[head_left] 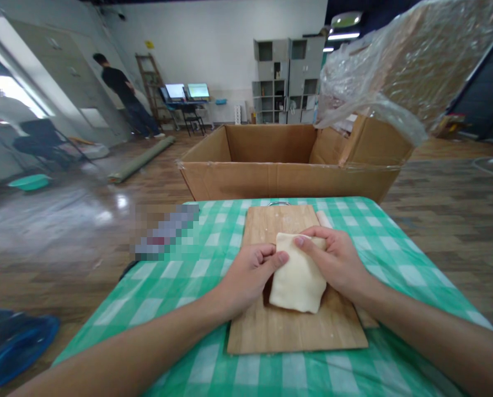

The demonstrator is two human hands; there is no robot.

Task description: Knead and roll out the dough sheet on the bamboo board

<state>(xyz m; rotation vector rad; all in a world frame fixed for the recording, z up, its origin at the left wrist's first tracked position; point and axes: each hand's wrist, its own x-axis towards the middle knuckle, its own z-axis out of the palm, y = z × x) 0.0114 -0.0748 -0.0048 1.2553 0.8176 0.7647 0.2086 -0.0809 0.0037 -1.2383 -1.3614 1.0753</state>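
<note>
A pale folded sheet of dough (298, 278) lies on a wooden cutting board (296, 331) on the table with a green and white checked cloth (180, 275). My left hand (248, 273) pinches the dough's left upper edge with curled fingers. My right hand (339, 259) grips its upper right edge, thumb on top. A wooden rolling pin (324, 218) pokes out from behind my right hand, mostly hidden.
A large open cardboard box (288, 165) stands just beyond the table. A plastic-wrapped bundle (403, 71) hangs at the upper right. A person in black stands far left by desks with monitors (187, 91). Shelving (288, 77) lines the back wall.
</note>
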